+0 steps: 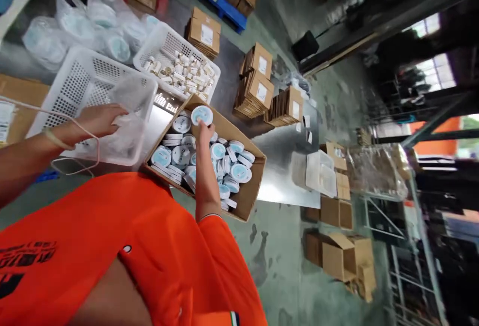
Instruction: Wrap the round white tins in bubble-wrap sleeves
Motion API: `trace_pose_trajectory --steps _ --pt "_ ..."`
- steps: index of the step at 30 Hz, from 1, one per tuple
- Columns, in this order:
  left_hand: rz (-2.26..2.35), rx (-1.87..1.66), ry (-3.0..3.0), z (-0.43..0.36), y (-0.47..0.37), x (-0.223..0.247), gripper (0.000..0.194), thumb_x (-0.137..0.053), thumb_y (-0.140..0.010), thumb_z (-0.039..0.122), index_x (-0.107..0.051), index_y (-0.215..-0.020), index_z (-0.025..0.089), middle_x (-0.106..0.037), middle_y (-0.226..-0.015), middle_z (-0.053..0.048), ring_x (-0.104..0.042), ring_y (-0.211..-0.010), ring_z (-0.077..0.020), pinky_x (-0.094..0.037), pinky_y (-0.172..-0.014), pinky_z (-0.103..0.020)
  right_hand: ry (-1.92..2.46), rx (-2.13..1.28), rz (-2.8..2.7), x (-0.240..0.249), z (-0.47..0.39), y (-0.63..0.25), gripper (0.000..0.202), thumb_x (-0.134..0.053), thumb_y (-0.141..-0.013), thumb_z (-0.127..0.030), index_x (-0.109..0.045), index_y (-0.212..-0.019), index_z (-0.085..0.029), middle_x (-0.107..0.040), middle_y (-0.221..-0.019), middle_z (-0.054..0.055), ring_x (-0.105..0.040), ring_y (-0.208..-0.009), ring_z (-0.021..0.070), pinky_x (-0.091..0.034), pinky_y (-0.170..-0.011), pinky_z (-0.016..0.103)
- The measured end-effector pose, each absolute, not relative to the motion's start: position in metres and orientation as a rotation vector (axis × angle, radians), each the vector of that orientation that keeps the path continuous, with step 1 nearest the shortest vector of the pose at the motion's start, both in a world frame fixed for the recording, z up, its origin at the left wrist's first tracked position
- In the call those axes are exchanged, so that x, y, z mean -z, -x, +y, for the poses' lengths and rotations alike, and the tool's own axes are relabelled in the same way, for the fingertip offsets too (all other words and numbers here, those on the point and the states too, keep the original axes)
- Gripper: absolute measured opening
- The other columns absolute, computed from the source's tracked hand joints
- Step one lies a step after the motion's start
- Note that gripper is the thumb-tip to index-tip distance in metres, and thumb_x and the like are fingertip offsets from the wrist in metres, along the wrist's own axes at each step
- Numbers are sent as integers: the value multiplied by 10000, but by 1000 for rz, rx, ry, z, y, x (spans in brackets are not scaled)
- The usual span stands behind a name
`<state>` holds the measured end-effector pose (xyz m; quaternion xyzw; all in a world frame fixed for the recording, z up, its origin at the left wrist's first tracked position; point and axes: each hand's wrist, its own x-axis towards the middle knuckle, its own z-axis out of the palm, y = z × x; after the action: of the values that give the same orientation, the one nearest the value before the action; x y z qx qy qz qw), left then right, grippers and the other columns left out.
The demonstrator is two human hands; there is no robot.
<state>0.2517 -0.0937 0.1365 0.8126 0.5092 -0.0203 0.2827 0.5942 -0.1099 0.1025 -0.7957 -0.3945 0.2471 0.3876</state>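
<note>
My right hand is closed on a round white disc with a pale blue label, held over the far side of an open cardboard box. Many similar discs fill that box, some flat and some on edge. To the left, my left hand reaches over a white perforated plastic basket. Its fingers are pinched on a clear plastic bag, and more crumpled clear plastic lies inside the basket.
A second white basket holds small white-and-gold pieces. Plastic-bagged discs lie at the back left. Stacks of flattened cardboard boxes stand along the metal table. A cable crosses near my left wrist. Another person's hand shows at the top.
</note>
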Motion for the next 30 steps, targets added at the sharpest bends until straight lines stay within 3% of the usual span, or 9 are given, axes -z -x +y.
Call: trace_pose_trajectory --steps 4,8,13,15,17,21,24,26,30 --pt "1492 49 -2112 -96 -266 -142 456 -483 -1026 197 -738 -1400 136 -691 -1416 -114 -634 -1324 -297 -498 -1095 -356 1447 -885 -1024 -123 -120 -565 553 -705 -849 -380 -608 -1335 -134 -724 -1220 109 -697 -1106 210 -582 -1018 346" --pt "1550 -10 -2073 -94 -272 -147 488 -574 -949 172 -745 -1406 150 -726 -1352 -106 -676 -1250 -323 -531 -1035 -367 968 -1131 -1666 -158 -138 -536 626 -825 -767 -464 -656 -1287 -159 -726 -1250 108 -695 -1114 252 -578 -1026 391" --pt "1384 -66 -2122 -86 -264 -160 705 -643 -793 102 -666 -1498 109 -693 -1405 -104 -704 -1088 -230 -525 -1060 -295 910 -678 -2700 -200 -149 -502 477 -897 -803 -370 -733 -1186 -136 -453 -1695 173 -487 -1434 410 -465 -1136 556" --pt "1315 -88 -2154 -84 -261 -165 761 -640 -747 102 -652 -1508 94 -666 -1442 -111 -689 -1110 -230 -515 -1081 -295 1007 -497 -2871 -206 -148 -490 401 -882 -838 -389 -752 -1107 -121 -392 -1731 188 -421 -1482 446 -451 -1119 582" --pt "1259 -112 -2183 -80 -256 -167 800 -624 -711 114 -648 -1510 88 -661 -1441 -112 -679 -1114 -238 -522 -1065 -301 1117 -406 -2941 -207 -144 -482 344 -844 -881 -394 -755 -1057 -112 -486 -1657 213 -420 -1485 441 -439 -1117 581" --pt "1335 -230 -2143 -68 -241 -165 761 -566 -717 140 -677 -1467 72 -683 -1391 -120 -671 -1091 -250 -545 -996 -316 1206 -507 -2918 -201 -138 -492 255 -823 -841 -226 -746 -1074 -157 -726 -1343 158 -464 -1480 390 -389 -1181 580" --pt "1440 -295 -2085 -60 -233 -160 767 -558 -714 130 -669 -1468 52 -706 -1341 -128 -669 -1047 -247 -547 -1013 -340 1075 -779 -2683 -191 -135 -514 408 -941 -724 -307 -754 -1065 -184 -575 -1593 151 -374 -1589 383 -340 -1266 564" --pt "1454 -290 -2076 -60 -235 -156 807 -591 -684 129 -653 -1484 44 -719 -1310 -130 -670 -1004 -240 -552 -1018 -348 1098 -963 -2323 -181 -131 -522 519 -981 -652 -356 -749 -1080 -175 -541 -1621 162 -425 -1571 363 -387 -1266 506" --pt "1440 -312 -2081 -67 -250 -150 780 -649 -663 143 -679 -1436 42 -722 -1297 -131 -674 -1050 -267 -553 -1052 -381 1352 -1042 -1508 -157 -120 -510 531 -845 -818 -452 -682 -1241 -175 -710 -1320 132 -689 -1225 263 -581 -1060 408"
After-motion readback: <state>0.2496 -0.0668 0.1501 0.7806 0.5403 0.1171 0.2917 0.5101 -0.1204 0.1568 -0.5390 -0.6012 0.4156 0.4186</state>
